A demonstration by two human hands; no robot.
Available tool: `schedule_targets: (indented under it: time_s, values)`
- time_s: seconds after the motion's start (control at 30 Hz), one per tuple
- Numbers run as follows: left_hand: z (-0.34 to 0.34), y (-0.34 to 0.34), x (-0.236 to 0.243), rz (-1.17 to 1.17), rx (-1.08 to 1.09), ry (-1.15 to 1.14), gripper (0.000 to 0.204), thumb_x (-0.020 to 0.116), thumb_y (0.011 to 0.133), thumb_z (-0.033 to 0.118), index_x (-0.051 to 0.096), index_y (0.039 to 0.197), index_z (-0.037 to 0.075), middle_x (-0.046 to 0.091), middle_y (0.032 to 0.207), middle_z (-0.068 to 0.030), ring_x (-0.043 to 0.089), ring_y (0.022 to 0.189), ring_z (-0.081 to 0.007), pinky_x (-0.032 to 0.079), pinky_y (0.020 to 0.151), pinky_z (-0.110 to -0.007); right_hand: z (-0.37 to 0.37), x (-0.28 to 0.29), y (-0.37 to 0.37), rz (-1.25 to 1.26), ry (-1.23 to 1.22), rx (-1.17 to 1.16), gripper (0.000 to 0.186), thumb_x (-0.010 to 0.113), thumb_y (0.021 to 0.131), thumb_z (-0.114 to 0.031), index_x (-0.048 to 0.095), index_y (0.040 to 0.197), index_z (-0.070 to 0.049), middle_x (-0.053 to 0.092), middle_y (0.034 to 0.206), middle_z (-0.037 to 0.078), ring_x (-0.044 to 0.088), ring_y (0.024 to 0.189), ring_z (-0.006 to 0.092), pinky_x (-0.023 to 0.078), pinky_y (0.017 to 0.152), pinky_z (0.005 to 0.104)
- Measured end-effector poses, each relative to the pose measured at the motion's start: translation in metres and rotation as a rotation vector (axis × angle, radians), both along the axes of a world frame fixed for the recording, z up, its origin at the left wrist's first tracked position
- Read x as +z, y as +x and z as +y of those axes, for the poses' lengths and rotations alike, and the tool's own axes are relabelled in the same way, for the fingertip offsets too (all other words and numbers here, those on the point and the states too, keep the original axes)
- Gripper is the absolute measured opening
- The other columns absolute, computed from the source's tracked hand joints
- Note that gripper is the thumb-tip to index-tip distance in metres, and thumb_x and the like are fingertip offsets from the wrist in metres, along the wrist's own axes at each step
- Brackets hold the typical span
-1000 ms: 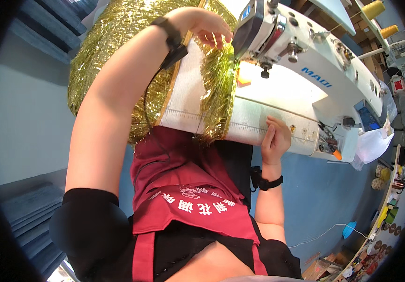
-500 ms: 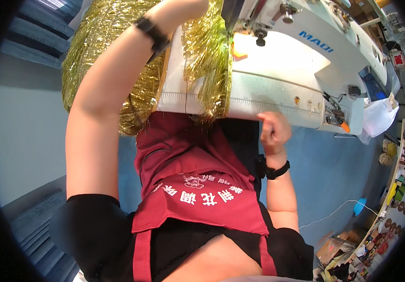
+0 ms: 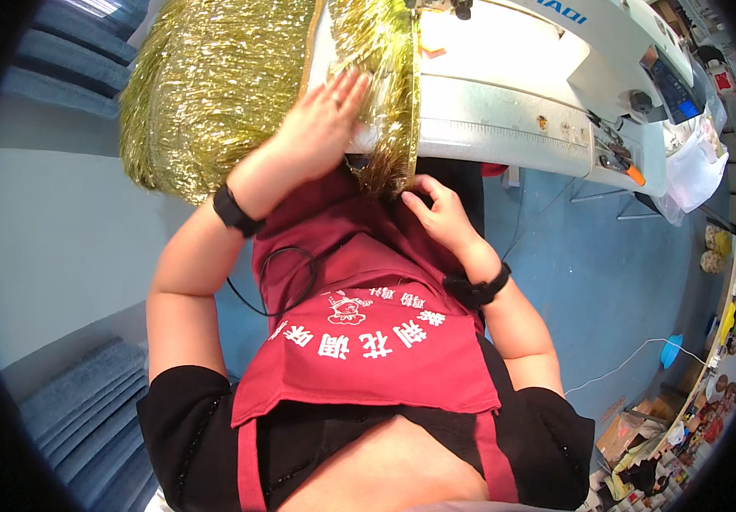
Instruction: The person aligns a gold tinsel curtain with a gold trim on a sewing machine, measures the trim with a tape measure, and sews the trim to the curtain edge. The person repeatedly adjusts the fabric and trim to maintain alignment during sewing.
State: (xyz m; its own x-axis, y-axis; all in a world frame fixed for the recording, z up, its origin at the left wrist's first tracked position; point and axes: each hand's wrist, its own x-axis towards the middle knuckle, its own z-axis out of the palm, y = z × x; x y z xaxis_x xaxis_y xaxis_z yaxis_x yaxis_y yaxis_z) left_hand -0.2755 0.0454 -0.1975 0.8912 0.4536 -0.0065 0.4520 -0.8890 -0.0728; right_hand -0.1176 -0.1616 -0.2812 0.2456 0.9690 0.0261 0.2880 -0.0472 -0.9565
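Hanging fringe strip (image 3: 398,115): gold tinsel, laid across the white surface (image 3: 496,107) left of its middle; near end drops past the near edge.
Long axis: runs from beneath the sewing machine (image 3: 616,51), at the far edge, toward the person, roughly square to the near edge.
Edge band (image 3: 417,94): narrow, yellow-gold, along the right side of the strip; appears close to straight.
Left hand (image 3: 321,124): palm down at the near edge, left of the strip; fingers extended nearly flat, slightly parted, tips over the strip's left-hand tinsel. Nothing gripped; firm contact cannot be confirmed.
Right hand (image 3: 446,218): just outside the near edge, at the strip's lower end; fingers partly curled, thumb and forefinger beside the band. Cannot tell whether they pinch it.
Governing relation: the strip's near end lies immediately left of the right fingers, its length leading away from them toward the far edge; the left fingers are nearer mid-length, with the band to their right. Right hand is the closer to the hanging end.
Fringe bundle (image 3: 206,102): thick gold mass over the left end of the surface, beside the left forearm.
Orange-handled tool (image 3: 633,174): near the right end of the surface, well apart from both hands.
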Motion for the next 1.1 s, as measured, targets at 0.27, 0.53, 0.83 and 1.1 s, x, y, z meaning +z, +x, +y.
schedule_targets:
  time_s: [0.27,0.53,0.83,1.1]
  values:
    - [0.027,0.007,0.050,-0.138,-0.001,0.174,0.047,0.058,0.091,0.003,0.055,0.137,0.004,0.060,0.137,-0.0156,0.062,0.119,-0.0313,0.047,0.105,-0.043,-0.036,0.055,-0.019,-0.103,0.127,-0.029,0.020,0.071,0.093,-0.014,0.069,0.107,0.001,0.073,0.099,0.019,0.069,0.092,0.0356,0.055,0.084,0.0397]
    - [-0.105,0.001,0.064,-0.136,-0.040,-0.141,0.043,0.070,0.089,0.041,0.065,0.065,0.006,0.064,0.063,-0.0129,0.067,0.058,-0.0296,0.053,0.056,-0.042,-0.036,0.082,-0.027,-0.171,0.262,0.169,0.023,0.070,0.090,-0.012,0.067,0.109,0.001,0.071,0.097,0.019,0.067,0.090,0.0378,0.051,0.087,0.0435]
    - [-0.093,-0.027,0.067,-0.324,0.062,-0.236,0.022,0.068,0.085,0.018,0.061,0.069,0.004,0.063,0.067,-0.0157,0.066,0.065,-0.0352,0.054,0.062,-0.046,0.007,0.081,0.036,-0.447,0.472,-0.177,0.016,0.068,0.094,-0.022,0.075,0.101,-0.008,0.075,0.086,0.011,0.072,0.073,0.0285,0.058,0.064,0.0381]
    - [-0.101,-0.010,0.053,-0.336,-0.127,-0.194,0.016,0.069,0.083,0.015,0.060,0.074,0.005,0.066,0.074,-0.0131,0.066,0.073,-0.0330,0.052,0.071,-0.044,0.082,0.015,-0.037,-0.308,0.278,-0.101,0.038,0.066,0.093,-0.024,0.064,0.124,-0.004,0.063,0.132,0.019,0.058,0.125,0.0350,0.047,0.105,0.0446]
